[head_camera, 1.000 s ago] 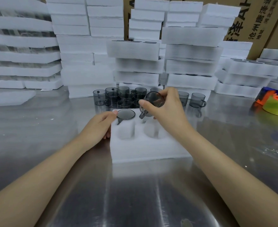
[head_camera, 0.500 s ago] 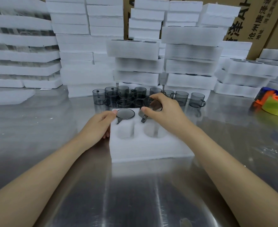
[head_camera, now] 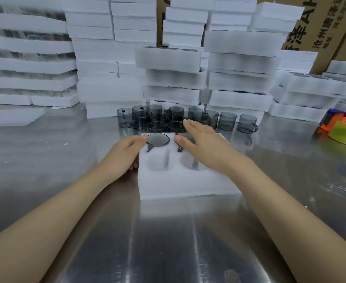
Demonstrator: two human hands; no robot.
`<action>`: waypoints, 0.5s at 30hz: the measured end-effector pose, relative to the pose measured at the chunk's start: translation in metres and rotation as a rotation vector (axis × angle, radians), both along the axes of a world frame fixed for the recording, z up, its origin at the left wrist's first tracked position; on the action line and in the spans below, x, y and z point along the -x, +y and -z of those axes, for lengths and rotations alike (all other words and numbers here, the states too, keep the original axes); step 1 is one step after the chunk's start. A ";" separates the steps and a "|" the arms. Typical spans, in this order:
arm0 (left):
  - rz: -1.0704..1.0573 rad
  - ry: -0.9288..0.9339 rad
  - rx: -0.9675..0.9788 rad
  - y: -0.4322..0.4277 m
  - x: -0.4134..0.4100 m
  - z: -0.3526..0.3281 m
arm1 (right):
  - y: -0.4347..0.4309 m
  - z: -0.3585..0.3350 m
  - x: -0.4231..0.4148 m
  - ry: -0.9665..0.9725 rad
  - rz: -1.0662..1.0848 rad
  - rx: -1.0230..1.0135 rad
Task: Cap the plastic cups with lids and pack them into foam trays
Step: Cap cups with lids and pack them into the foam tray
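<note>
flat right hand (head_camera: pixel 206 146) rests on capped cup (head_camera: pixel 185 136) in foam tray (head_camera: pixel 188 184).

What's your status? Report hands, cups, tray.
Left hand holds foam tray at left edge, thumb by first capped cup. Right hand flat on second capped cup. Two near slots empty. Loose cups behind tray, nothing blocking.

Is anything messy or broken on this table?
Nothing looks spilled or broken. The packing tray lies flat. Behind the loose cups, one stacked tray juts out left past those beneath it.
</note>
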State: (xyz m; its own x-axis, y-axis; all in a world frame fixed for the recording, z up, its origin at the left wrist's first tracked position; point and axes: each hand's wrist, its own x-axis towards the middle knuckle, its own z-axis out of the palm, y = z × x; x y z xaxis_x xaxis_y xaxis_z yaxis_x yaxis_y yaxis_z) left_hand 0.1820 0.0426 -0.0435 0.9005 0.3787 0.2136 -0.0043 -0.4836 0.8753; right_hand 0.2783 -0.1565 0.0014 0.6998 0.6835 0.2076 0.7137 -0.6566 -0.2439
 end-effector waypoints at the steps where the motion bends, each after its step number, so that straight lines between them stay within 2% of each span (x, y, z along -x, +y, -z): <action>1: -0.001 -0.001 -0.001 0.000 0.000 0.000 | 0.000 0.000 -0.001 0.008 0.009 0.044; 7: -0.006 -0.011 -0.005 -0.001 0.000 0.000 | 0.006 0.001 -0.004 0.064 0.060 0.269; 15: 0.001 -0.013 -0.021 0.000 -0.001 0.001 | 0.007 0.000 -0.011 0.100 0.032 0.299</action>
